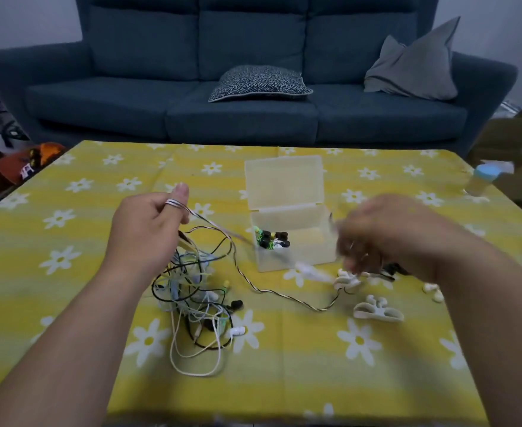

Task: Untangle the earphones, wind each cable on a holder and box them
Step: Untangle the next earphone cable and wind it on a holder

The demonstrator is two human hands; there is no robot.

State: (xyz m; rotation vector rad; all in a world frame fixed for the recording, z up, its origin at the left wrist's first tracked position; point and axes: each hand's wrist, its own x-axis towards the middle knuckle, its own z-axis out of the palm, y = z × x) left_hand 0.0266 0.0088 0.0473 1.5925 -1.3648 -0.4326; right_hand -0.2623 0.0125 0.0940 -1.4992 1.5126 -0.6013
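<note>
- The left grip [148, 223] is curled, with the striped cable [284, 296] looped in several turns round one raised finger. The right grip [386, 238] is blurred by motion at the right, so I cannot tell whether it is spread or pinching anything.
- The worktop [315, 380], under a yellow daisy cloth, carries all the task's things.
- The box [296, 257] is translucent and stands at the centre with its lid tipped up and back. In its left corner sits a small cluster of dark and green earphones [272, 240], apparently already packed.
- The tangle [192, 291] lies near and left of the box, below the left grip. White, black and pale blue cables are knotted together, with several earbuds showing.
- The striped cable runs from the left grip across the cloth in a loose curve to the right. It looks mostly free of the heap.
- One white holder [346, 279] lies just under the right grip, where the striped cable ends. A second, empty holder [378, 311] lies nearer.
- Small white pieces [432, 291] lie right of the holders, too small to name.
- Progress looks early: a little is boxed and one cable is in hand, but most cables remain knotted, unwound and unboxed.
</note>
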